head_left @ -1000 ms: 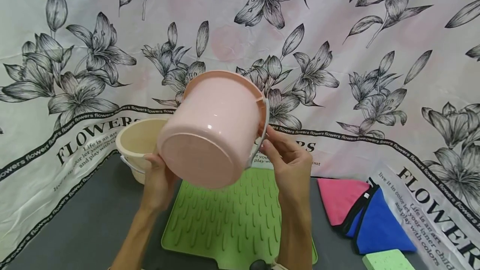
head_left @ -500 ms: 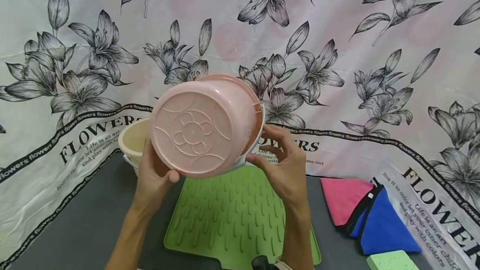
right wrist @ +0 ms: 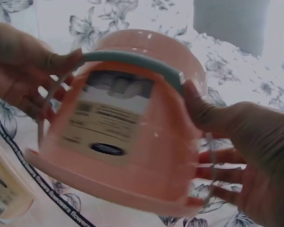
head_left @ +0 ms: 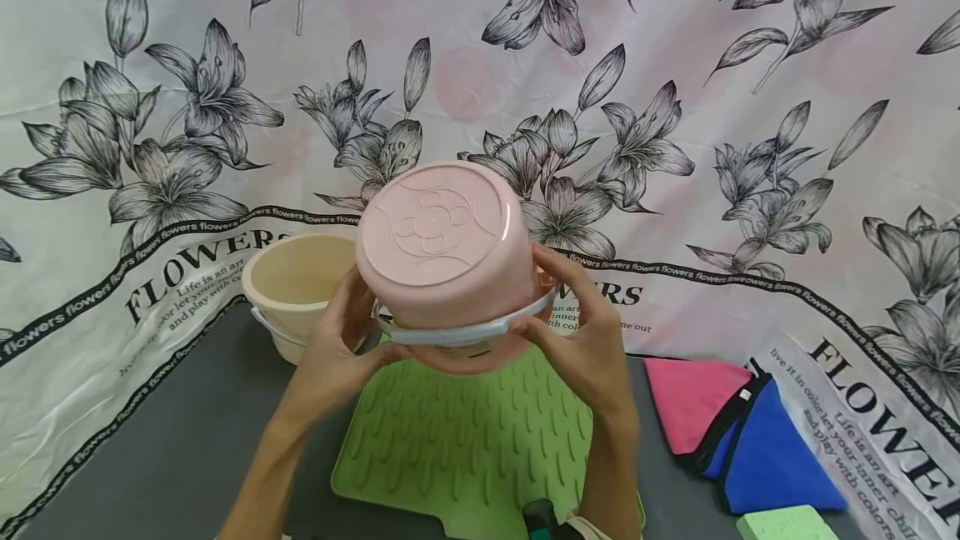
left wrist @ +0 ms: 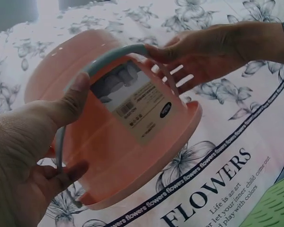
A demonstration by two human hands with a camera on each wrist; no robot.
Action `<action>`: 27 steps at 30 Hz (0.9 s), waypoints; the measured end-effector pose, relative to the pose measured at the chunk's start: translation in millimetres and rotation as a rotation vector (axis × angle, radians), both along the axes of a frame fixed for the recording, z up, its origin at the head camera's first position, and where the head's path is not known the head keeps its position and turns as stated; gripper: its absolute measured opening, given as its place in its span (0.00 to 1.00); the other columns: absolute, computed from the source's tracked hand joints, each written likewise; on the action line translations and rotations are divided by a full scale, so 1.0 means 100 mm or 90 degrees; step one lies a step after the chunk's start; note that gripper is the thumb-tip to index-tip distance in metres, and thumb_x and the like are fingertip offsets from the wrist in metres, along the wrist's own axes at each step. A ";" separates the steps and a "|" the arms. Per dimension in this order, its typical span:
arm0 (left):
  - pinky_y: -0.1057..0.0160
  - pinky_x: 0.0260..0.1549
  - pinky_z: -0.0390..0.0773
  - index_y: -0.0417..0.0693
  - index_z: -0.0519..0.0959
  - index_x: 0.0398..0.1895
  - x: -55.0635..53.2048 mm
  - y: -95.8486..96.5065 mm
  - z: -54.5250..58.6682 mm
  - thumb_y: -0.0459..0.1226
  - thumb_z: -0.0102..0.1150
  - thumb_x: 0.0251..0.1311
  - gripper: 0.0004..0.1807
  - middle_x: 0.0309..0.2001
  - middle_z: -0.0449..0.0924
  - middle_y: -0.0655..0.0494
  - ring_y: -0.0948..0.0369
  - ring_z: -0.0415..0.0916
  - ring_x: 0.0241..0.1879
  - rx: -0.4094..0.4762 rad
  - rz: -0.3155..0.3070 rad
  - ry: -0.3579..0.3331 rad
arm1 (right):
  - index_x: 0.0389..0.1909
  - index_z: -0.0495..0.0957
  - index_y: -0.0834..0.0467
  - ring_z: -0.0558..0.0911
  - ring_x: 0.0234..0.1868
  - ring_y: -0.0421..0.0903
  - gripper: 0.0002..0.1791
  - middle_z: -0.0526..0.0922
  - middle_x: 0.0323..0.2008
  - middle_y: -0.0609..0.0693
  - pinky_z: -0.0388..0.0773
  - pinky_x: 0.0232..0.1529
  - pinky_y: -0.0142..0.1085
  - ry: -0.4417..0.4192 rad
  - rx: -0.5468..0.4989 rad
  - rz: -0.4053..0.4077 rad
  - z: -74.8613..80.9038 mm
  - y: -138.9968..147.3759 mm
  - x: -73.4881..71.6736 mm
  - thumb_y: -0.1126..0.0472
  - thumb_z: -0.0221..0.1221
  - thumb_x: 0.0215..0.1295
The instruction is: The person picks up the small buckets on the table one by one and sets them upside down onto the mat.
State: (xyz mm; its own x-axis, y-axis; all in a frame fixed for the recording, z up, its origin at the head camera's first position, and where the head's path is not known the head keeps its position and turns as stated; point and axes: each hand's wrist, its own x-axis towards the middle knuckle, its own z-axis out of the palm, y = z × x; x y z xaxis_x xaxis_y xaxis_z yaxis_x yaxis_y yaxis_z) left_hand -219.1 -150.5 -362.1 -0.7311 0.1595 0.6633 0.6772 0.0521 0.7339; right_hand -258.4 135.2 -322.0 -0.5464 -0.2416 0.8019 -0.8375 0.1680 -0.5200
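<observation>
A pale pink plastic bucket [head_left: 450, 290] is held up in the air, tilted bottom-up, with a flower pattern moulded into its base [head_left: 435, 223]. Its light grey handle [head_left: 465, 332] lies across the near side. My left hand [head_left: 333, 352] holds the bucket's left side, thumb at the handle. On the other side my right hand [head_left: 592, 340] grips bucket and handle, its thumb on the handle. Both wrist views show a printed label [right wrist: 106, 116] on the bucket wall, with the rim low and the base high. The bucket's inside is hidden.
Behind my left hand stands a cream bucket [head_left: 288, 290], upright on the dark table [head_left: 180, 440]. Under the raised bucket lies a ribbed green mat [head_left: 465, 440]. Pink cloth [head_left: 690, 402], blue cloth [head_left: 780, 448] and a pale green block [head_left: 787, 523] lie at right. A flowered sheet [head_left: 465, 90] hangs behind.
The pink bucket has turned in my hands, its base first swinging toward me, then upward. My left hand has shifted from the base to the side near the handle.
</observation>
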 end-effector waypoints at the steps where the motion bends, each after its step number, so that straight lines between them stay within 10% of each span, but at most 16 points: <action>1: 0.75 0.66 0.75 0.61 0.46 0.86 0.00 0.01 0.00 0.34 0.72 0.62 0.56 0.85 0.51 0.49 0.74 0.59 0.78 -0.009 0.021 -0.003 | 0.71 0.75 0.58 0.76 0.71 0.39 0.41 0.80 0.68 0.58 0.69 0.78 0.34 -0.012 0.008 -0.003 -0.01 0.02 0.00 0.46 0.73 0.58; 7: 0.72 0.68 0.74 0.65 0.45 0.86 -0.03 0.02 -0.02 0.46 0.68 0.65 0.53 0.85 0.53 0.50 0.56 0.58 0.82 -0.068 0.090 -0.011 | 0.70 0.75 0.55 0.82 0.61 0.36 0.40 0.82 0.65 0.53 0.77 0.70 0.34 -0.078 0.061 -0.020 -0.02 0.06 0.00 0.66 0.78 0.54; 14: 0.35 0.73 0.68 0.57 0.44 0.87 -0.09 -0.01 -0.07 0.49 0.66 0.67 0.53 0.85 0.49 0.45 0.39 0.57 0.81 -0.119 0.087 -0.049 | 0.73 0.70 0.56 0.80 0.67 0.48 0.42 0.78 0.69 0.53 0.79 0.70 0.42 -0.158 0.108 -0.015 -0.02 0.08 -0.01 0.67 0.75 0.58; 27: 0.39 0.77 0.65 0.46 0.41 0.86 -0.19 -0.05 -0.18 0.34 0.71 0.63 0.57 0.85 0.48 0.39 0.37 0.57 0.80 -0.192 0.075 -0.103 | 0.78 0.60 0.58 0.77 0.71 0.66 0.48 0.73 0.72 0.66 0.78 0.70 0.56 -0.285 0.252 0.005 -0.19 0.10 -0.19 0.62 0.75 0.60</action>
